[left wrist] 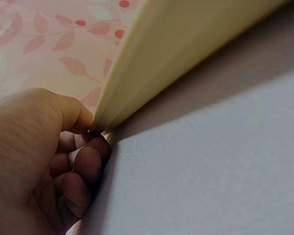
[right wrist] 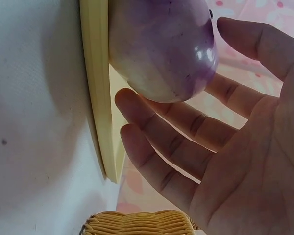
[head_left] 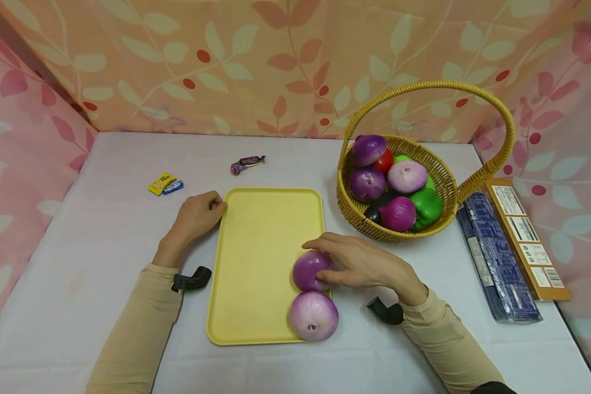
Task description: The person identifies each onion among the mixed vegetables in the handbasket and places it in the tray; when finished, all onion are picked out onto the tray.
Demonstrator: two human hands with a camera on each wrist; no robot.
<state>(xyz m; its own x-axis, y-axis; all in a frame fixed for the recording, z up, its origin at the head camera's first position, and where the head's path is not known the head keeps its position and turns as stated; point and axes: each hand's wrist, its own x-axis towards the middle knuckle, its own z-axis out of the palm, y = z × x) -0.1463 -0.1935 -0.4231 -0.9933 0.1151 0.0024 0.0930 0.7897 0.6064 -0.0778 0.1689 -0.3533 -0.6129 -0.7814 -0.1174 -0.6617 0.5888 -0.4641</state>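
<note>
My left hand [head_left: 198, 213] is at the far left corner of a yellow tray [head_left: 256, 262], its thumb and fingers pinching the edge. In the left wrist view, the tray's rim [left wrist: 118, 93] shows between the thumb and curled fingers. On the tray's right side, my right hand [head_left: 361, 262] reaches around a purple onion [head_left: 306, 269], fingers beyond it and thumb over its near side. The right wrist view shows those fingers spread and fairly straight beside an onion [right wrist: 169, 54], with the thumb apart from it. A paler onion [head_left: 314, 317] sits at the near right corner, overlapping the rim.
A wicker basket [head_left: 347, 210] with a tall handle holds onions, a tomato, a green pepper and an eggplant. Beside it lie a blue box [head_left: 497, 262] and a brown box [head_left: 532, 246]. Candies [head_left: 161, 183] and a lollipop [head_left: 236, 168] lie farther back.
</note>
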